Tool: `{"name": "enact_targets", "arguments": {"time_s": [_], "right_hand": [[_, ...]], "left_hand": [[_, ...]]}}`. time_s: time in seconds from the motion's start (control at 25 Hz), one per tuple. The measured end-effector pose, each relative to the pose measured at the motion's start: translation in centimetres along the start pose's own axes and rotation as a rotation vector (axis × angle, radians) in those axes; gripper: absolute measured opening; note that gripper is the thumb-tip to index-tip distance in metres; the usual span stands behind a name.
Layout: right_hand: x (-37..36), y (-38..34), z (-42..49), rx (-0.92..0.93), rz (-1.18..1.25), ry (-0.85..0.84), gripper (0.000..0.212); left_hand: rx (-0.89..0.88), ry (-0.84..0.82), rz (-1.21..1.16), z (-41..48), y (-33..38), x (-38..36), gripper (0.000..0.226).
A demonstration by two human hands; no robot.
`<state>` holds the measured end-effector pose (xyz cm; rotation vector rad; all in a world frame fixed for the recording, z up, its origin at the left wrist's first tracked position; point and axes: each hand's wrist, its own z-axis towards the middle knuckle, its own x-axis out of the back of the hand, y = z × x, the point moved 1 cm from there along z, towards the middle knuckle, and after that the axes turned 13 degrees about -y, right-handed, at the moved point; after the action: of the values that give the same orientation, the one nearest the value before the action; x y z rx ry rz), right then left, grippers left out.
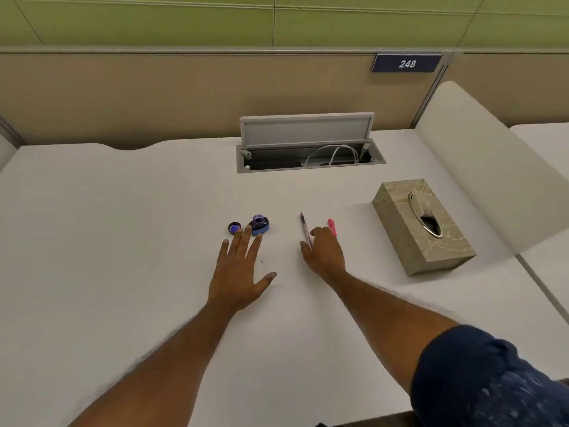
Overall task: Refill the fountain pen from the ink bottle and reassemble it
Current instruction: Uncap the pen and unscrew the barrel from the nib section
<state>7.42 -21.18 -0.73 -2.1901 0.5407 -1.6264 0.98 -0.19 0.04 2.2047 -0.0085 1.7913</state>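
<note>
Right hand (323, 252) lies curled on the worktop (123, 226), its fingertips on the near end of the pen's inner section (305, 230); whether it has pinched the thing or merely touches it, I cannot tell. Left hand (238, 272) is spread flat and released, holding nothing, its fingertips just short of the ink bottle (259, 225).

That bottle stands uncapped near the middle of the worktop, and its cap (234, 227) lies just beside it at 9 o'clock, mouth up. The inner section, thin and clear, lies flat at about 3 o'clock from the bottle and a little apart. Its long axis runs near 12-to-6, tipped slightly, with the dark nib end pointing away toward 12 and the rear end under the right fingers. A pink pen part (331, 227), probably the barrel, lies just beyond the right hand at 1 o'clock. A tissue box (421, 226) sits well off at 3 o'clock.

The step appears to be picking up the section for dipping. It would go best by pinching it near the rear end and turning the nib downward. The left hand should steady the bottle at its base, since an open bottle tips easily. The tissue box is within reach for drips.
</note>
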Motion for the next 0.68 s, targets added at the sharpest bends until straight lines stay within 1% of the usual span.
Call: {"name": "enact_targets", "arguments": {"time_s": [0.12, 0.16, 0.24, 0.4, 0.48, 0.56, 0.68], "right_hand": [[0.1, -0.2, 1.9, 0.008, -0.059, 0.017, 0.032], [0.5, -0.4, 2.2, -0.023, -0.071, 0.006, 0.031], [0.3, -0.4, 3.0, -0.064, -0.081, -0.014, 0.029], [0.4, -0.4, 3.7, -0.065, -0.069, -0.015, 0.018], [0.4, -0.7, 3.5, -0.045, 0.013, 0.026, 0.018], [0.8, -1.3, 2.8, -0.03, 0.157, 0.093, 0.016], [1.3, -2.7, 0.6, -0.003, 0.353, 0.158, 0.012]], "left_hand": [[0.011, 0.001, 0.044, 0.8, 0.0, 0.0, 0.089], [0.005, 0.008, 0.044, 1.1, 0.0, 0.0, 0.089], [-0.007, 0.027, 0.029, 1.5, 0.1, -0.2, 0.087], [-0.03, 0.044, -0.018, 2.2, 0.4, 0.1, 0.082], [-0.049, 0.064, -0.058, 2.6, 0.8, 0.3, 0.079], [-0.069, 0.093, -0.115, 3.0, 1.2, 0.6, 0.075], [-0.079, 0.064, -0.182, 3.8, 1.9, 1.0, 0.073]]}}
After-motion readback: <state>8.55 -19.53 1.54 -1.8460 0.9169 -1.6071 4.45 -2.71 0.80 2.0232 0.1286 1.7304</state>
